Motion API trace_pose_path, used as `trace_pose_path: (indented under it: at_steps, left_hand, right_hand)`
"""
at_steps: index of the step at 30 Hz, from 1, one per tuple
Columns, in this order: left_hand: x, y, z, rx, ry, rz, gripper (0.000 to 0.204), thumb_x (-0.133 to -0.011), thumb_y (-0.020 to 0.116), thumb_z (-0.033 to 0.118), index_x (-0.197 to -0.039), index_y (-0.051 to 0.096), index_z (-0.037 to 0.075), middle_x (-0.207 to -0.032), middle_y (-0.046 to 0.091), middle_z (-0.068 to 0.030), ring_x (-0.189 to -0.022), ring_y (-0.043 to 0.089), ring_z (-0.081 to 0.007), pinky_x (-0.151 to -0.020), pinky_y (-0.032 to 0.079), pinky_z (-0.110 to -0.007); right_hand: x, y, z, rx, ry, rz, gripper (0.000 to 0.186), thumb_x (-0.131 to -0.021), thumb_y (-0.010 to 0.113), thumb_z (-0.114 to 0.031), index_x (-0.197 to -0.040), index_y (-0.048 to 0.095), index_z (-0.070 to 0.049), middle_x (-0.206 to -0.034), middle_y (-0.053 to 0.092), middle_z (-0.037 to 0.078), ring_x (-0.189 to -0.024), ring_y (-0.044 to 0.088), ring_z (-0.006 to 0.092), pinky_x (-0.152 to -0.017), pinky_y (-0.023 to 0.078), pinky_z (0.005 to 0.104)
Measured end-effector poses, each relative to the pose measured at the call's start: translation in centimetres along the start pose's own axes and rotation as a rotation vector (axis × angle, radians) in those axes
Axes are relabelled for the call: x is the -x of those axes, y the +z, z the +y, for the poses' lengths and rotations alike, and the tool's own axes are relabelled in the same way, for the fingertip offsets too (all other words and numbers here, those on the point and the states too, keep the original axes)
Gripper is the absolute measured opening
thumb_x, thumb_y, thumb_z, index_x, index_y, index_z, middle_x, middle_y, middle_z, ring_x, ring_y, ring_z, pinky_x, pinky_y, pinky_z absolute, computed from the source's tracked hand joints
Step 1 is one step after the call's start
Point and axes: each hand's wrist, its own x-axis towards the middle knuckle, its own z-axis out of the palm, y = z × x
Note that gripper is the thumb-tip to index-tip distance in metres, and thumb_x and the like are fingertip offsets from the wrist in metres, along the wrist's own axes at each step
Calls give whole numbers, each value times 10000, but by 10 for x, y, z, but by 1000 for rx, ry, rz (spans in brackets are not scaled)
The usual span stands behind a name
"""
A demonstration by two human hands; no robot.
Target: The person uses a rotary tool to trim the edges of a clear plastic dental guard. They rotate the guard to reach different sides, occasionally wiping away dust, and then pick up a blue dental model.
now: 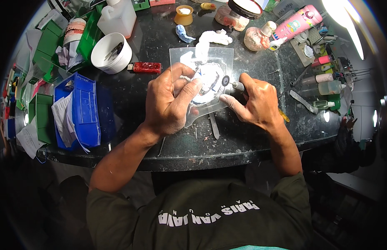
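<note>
My left hand (170, 98) grips a clear plastic sheet (220, 57) with a round, arch-shaped moulded form (209, 92) in its middle, thumb pressed near a white part of it. My right hand (256, 100) holds a metal rotary handpiece (237, 86) with a small dark disc (225, 80) on its tip, beside the moulded form at the sheet's right side. A flat metal tool (214, 127) lies on the bench partly below the sheet. White material (214, 36) lies at the sheet's top edge.
The dark bench (189, 152) holds a white tub (111, 53), red lighter-like object (146, 67), blue (76, 108) and green bins (41, 121), jug (116, 21), models (256, 38), pink bottle (297, 21) and several small bottles (329, 87). A lamp (343, 16) shines at upper right; another person's hand (349, 123) shows at far right.
</note>
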Motion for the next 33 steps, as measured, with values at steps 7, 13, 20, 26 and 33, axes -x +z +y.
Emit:
trace_pose_path:
  at_steps: [7,13,20,26,33]
  left_hand:
    - [0,0,-3,-24,29,7,196,-1009,632,153,-1046,616,-38,-792,751,-136,-638,681,-95,-461,537,-245]
    - [0,0,-2,-31,28,7,195,-1011,626,146,-1055,611,-43,-799,753,-142,-638,682,-97,-468,538,-241]
    - [1,1,-3,-9,30,38,192,-1011,627,138,-1069,606,-44,-806,757,-140,-634,683,-97,-471,538,-240]
    - [1,0,-5,-26,49,24,202,-1012,627,138,-1074,600,-52,-811,755,-147,-634,684,-102,-474,545,-244]
    - [2,-2,-1,-59,-23,-12,254,-1020,599,142,-1174,565,-57,-893,739,-180,-760,709,-132,-526,578,-248]
  right_hand:
    - [0,2,0,-7,-8,13,545,-850,814,-516,-804,549,-42,-627,625,139,-537,639,362,-493,481,446]
    - [1,0,-1,-6,2,-4,530,-860,806,-505,-805,553,-43,-633,632,143,-547,647,365,-499,487,451]
    - [0,1,-2,-7,15,-13,527,-868,796,-509,-810,557,-43,-631,632,146,-550,647,372,-499,487,461]
    - [1,2,-4,5,34,-9,521,-872,789,-508,-810,556,-46,-639,637,156,-564,654,381,-502,487,465]
    - [0,3,-5,-6,39,-5,516,-876,782,-503,-797,553,-47,-631,635,160,-567,656,390,-504,490,471]
